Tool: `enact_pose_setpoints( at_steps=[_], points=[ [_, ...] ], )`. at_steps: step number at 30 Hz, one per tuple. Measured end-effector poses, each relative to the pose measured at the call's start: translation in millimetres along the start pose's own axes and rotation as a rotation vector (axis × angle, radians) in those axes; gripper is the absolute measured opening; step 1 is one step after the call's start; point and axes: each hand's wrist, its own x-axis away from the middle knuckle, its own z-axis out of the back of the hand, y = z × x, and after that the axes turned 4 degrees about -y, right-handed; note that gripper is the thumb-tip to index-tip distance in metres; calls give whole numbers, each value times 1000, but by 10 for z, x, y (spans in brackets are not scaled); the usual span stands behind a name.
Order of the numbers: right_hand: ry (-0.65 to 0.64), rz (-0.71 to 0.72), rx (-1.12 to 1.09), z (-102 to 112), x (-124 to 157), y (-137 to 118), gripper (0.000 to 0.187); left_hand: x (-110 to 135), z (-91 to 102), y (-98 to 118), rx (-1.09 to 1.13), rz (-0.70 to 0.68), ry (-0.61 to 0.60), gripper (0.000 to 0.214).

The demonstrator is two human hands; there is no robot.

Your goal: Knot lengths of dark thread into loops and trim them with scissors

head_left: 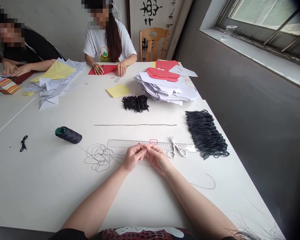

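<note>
My left hand and my right hand meet at the fingertips over the table, both pinching black thread. Loose loops of that thread lie left of my hands and lead back to a dark spool on its side. A thread end curls on the table beyond my right forearm. Just past my fingers lies a clear ruler, with small scissors resting across it, blades slightly apart. Farther off, one straight dark thread is laid out sideways. What exactly my fingertips do with the thread is hidden.
Black looped cords form a large bundle at right; a smaller bundle lies ahead. A small black knot is at left. Paper stacks stand farther back. Two people sit across, one with hands on red paper. A wall runs along the right.
</note>
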Motion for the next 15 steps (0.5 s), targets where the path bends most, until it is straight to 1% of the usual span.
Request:
enact_pose_setpoints(
  at_steps=[15],
  points=[
    [65,-9,38,37,6,56,20,23,-11,20,13,-21,2,29]
  ],
)
